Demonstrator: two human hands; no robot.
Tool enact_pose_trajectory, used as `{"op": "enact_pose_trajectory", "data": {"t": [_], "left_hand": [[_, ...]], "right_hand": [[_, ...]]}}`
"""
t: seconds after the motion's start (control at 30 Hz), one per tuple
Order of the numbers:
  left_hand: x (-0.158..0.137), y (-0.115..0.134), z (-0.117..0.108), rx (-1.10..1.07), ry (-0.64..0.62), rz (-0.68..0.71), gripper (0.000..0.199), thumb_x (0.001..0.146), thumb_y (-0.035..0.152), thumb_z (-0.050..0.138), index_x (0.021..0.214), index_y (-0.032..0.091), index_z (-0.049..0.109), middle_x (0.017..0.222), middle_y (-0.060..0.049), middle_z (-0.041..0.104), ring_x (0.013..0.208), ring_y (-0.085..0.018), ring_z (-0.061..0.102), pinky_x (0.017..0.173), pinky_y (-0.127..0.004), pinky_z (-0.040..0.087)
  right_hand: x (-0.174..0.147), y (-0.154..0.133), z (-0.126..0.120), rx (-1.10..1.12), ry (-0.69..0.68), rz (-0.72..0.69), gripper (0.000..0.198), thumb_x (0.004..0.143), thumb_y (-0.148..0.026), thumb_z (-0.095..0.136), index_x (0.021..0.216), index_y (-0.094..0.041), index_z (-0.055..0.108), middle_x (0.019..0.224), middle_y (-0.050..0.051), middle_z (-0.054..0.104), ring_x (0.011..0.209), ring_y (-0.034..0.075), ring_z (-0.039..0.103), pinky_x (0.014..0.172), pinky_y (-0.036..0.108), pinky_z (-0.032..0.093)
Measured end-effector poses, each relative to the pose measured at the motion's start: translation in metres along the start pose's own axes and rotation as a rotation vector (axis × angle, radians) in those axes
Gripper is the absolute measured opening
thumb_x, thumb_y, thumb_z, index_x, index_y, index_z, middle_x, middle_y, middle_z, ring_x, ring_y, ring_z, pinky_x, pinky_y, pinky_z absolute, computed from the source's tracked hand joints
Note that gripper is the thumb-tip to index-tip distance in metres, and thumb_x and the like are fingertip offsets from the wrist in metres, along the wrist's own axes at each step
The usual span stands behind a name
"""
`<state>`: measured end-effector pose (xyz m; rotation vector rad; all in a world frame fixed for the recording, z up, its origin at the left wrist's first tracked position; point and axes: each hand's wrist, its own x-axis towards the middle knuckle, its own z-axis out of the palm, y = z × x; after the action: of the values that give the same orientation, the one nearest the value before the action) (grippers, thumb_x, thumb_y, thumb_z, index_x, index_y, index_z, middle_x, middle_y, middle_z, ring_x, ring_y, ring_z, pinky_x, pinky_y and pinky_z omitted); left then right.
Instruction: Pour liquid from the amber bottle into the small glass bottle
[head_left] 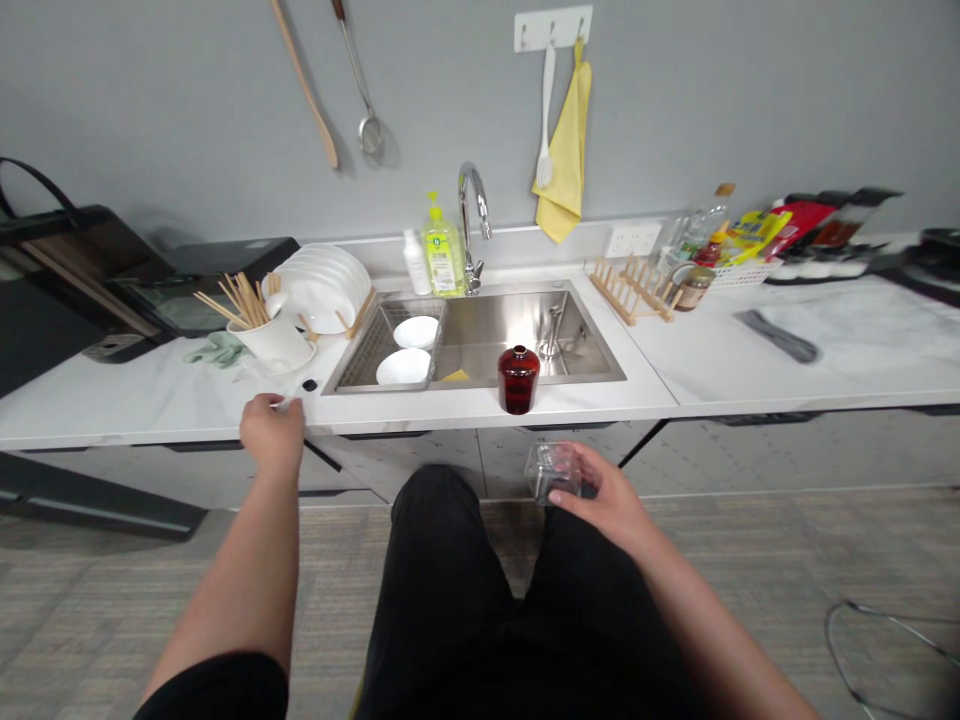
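Gripping a clear container [546,471] between thumb and fingers, the right hand [613,502] is in front of the bench [112,400], below its front edge and over the person's lap. The left hand [271,436] is at the bench's front edge, fingers curled in; something pale shows at the fingertips, but I cannot tell whether they are closed on it. Near that hand lies a small black disc [310,385], and behind it stands a white holder [276,345] of wooden chopsticks [251,300]. Between the two hands, a dark red bottle [518,382] stands upright at the front rim of the sink [480,325]. Two white bowls [405,368] sit in the sink's left part, and white plates [319,285] stand in a rack beyond.
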<state>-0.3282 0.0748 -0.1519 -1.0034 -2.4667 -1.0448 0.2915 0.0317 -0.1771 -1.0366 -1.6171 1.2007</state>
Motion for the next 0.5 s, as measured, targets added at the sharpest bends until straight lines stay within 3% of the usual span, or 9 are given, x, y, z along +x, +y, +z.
{"op": "enact_pose_trajectory", "data": {"t": [0.17, 0.37, 0.5], "left_hand": [[-0.009, 0.003, 0.000, 0.033, -0.007, 0.098, 0.037, 0.097, 0.047, 0.074, 0.119, 0.017, 0.071, 0.115, -0.012, 0.067, 0.111, -0.031, 0.065, 0.104, -0.044, 0.050], [-0.014, 0.005, -0.005, 0.035, -0.043, 0.145, 0.040, 0.102, 0.048, 0.070, 0.125, 0.015, 0.071, 0.120, -0.013, 0.066, 0.111, -0.033, 0.064, 0.105, -0.047, 0.052], [-0.018, 0.006, -0.006, 0.030, -0.012, 0.189, 0.045, 0.099, 0.048, 0.073, 0.129, 0.015, 0.069, 0.128, -0.017, 0.066, 0.124, -0.038, 0.065, 0.112, -0.052, 0.053]], "right_hand": [[0.008, 0.001, 0.000, 0.012, -0.003, 0.013, 0.072, 0.085, -0.048, 0.101, 0.148, -0.029, 0.072, 0.145, 0.013, 0.083, 0.130, 0.037, 0.083, 0.112, 0.054, 0.069], [0.016, 0.002, 0.002, 0.046, 0.002, 0.008, 0.069, 0.084, -0.048, 0.102, 0.144, -0.028, 0.074, 0.142, 0.012, 0.084, 0.125, 0.036, 0.084, 0.112, 0.054, 0.069], [0.016, 0.001, 0.003, 0.078, 0.000, -0.007, 0.068, 0.084, -0.048, 0.102, 0.143, -0.028, 0.074, 0.143, 0.012, 0.084, 0.126, 0.035, 0.084, 0.112, 0.053, 0.070]]}}
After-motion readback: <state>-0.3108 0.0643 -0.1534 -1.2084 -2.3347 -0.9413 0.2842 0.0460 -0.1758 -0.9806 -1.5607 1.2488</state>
